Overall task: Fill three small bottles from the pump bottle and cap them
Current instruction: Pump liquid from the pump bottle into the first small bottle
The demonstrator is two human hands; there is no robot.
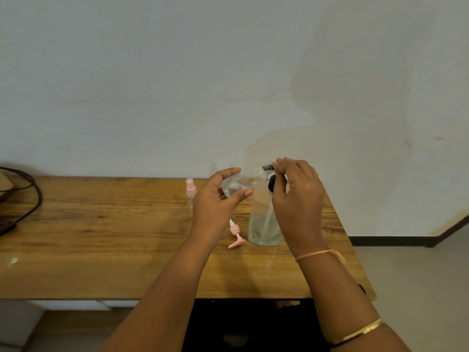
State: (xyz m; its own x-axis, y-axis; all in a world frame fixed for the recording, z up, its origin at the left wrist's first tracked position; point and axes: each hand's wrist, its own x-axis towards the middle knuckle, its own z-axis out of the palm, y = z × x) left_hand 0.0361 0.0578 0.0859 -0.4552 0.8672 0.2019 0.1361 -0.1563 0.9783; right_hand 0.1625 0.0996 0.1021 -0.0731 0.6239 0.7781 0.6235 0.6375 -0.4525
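Pale, stained wall (177, 72) backs a wooden surface (101, 237) with a strong streaky grain. A dark cable (34, 196) loops at its far left edge.

The pump bottle (262, 224) stands upright near the right end of the surface. It is a tall clear plastic cylinder with a little liquid at the bottom and a dip tube slanting through it. Its black pump head (268, 168) sits on top. The right hand (297, 199) reaches over it, thumb and fingertips pinching the spout, probably to steady and aim it while pressing.

The left hand (218, 201) curls thumb and fingers round a small bottle (236, 185). This bottle is clear, rounded and glossy, lifted off the surface and tipped well over, so its open mouth meets the spout. That tilt looks chosen to catch the stream without spilling. How much liquid is inside it is hard to tell.

A loose pink pump cap (236, 236) lies on its side just left of the pump bottle's base, likely set within reach for closing the bottle in hand. Further back stands a second small clear bottle (190, 190), its pink spray top already on. A third small bottle is not clearly visible.

Filling appears to be under way, with capping still ahead.
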